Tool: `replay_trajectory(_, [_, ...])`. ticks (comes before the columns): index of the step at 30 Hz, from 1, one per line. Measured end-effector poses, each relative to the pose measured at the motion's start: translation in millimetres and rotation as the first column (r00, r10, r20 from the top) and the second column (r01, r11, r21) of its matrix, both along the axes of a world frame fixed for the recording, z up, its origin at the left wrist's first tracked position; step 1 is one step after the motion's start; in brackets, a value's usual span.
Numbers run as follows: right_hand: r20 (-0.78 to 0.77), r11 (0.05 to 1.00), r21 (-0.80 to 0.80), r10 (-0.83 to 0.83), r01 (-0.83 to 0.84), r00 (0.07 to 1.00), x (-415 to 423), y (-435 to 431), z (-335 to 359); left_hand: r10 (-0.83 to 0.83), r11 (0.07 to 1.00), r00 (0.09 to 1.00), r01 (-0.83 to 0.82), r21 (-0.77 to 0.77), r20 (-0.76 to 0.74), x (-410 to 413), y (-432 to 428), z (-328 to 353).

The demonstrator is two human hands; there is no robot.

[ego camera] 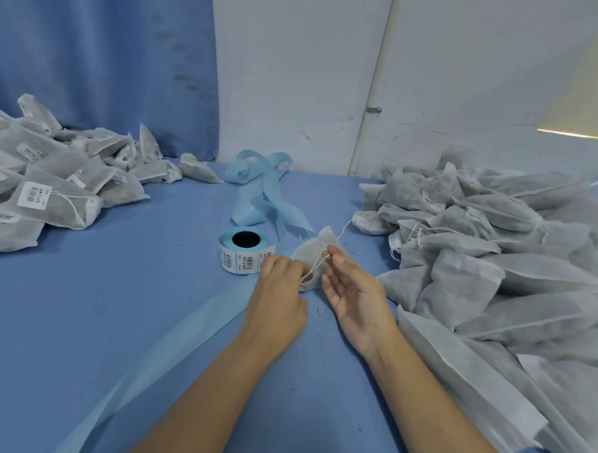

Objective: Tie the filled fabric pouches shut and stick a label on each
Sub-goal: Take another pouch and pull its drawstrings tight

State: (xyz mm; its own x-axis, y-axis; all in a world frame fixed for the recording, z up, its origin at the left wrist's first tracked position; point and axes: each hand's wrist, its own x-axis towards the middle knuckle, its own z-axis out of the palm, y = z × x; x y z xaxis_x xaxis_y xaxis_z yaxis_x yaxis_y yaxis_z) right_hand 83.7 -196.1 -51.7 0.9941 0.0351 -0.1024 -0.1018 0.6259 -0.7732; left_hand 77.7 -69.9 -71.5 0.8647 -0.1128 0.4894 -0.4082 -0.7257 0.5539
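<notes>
A small grey fabric pouch [313, 249] lies on the blue table [116, 287] in the middle. My left hand [281, 287] grips its gathered neck and one end of the white drawstring [318, 264]. My right hand [353, 290] pinches the string between thumb and forefinger, its other fingers spread loosely. A loose end of string runs up to the right past the pouch. A roll of barcode labels [247, 249] stands just left of my left hand.
Labelled, tied pouches [52, 188] are heaped at the far left. A big heap of unlabelled pouches [495, 255] fills the right side. Curled blue label backing strip [264, 194] lies behind the roll, and more trails toward the near left edge.
</notes>
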Motion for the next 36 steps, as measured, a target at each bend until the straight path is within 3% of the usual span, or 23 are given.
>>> replay_trajectory(5, [0.031,0.998,0.041,0.04,-0.041,0.999,-2.8,0.6,3.3,0.039,0.997,0.994,-0.045,0.058,0.104,1.0,-0.6,1.9])
replay_trajectory(11, [0.08,0.979,0.169,0.101,-0.113,0.992,-3.2,1.7,6.3,0.14,0.936,0.972,-0.068,-0.345,0.187,1.7,2.4,9.7])
replay_trajectory(15, [0.052,0.995,-0.09,0.054,-0.049,0.997,-4.4,7.6,2.1,0.118,0.788,0.983,-0.007,-0.616,0.14,-2.1,1.8,19.7])
replay_trajectory(18, [0.094,0.954,-0.299,0.019,0.011,0.995,-6.1,14.5,0.2,0.135,0.719,0.982,-0.006,-0.695,0.131,-6.6,-2.2,23.6])
replay_trajectory(24, [0.129,0.915,-0.395,-0.028,0.077,0.991,-7.1,19.3,1.9,0.191,0.584,0.978,-0.043,-0.811,0.085,0.6,4.8,26.8])
replay_trajectory(27, [0.122,0.922,-0.383,-0.008,0.055,0.993,-8.0,19.2,2.0,0.164,0.549,0.984,-0.036,-0.835,0.066,3.6,4.8,26.8])
replay_trajectory(32, [0.064,0.955,-0.298,0.01,0.009,0.998,-6.8,18.3,4.4,-0.052,0.652,0.998,0.066,-0.755,0.042,3.3,7.2,27.9])
replay_trajectory(34, [0.05,0.961,-0.277,-0.011,0.025,0.999,-6.0,18.0,5.3,-0.143,0.604,0.988,0.126,-0.787,0.049,1.6,8.2,26.9])
replay_trajectory(36, [0.028,0.968,-0.249,-0.031,0.037,0.999,-5.7,17.9,6.4,-0.193,0.498,0.98,0.145,-0.855,0.053,1.0,7.8,24.2])
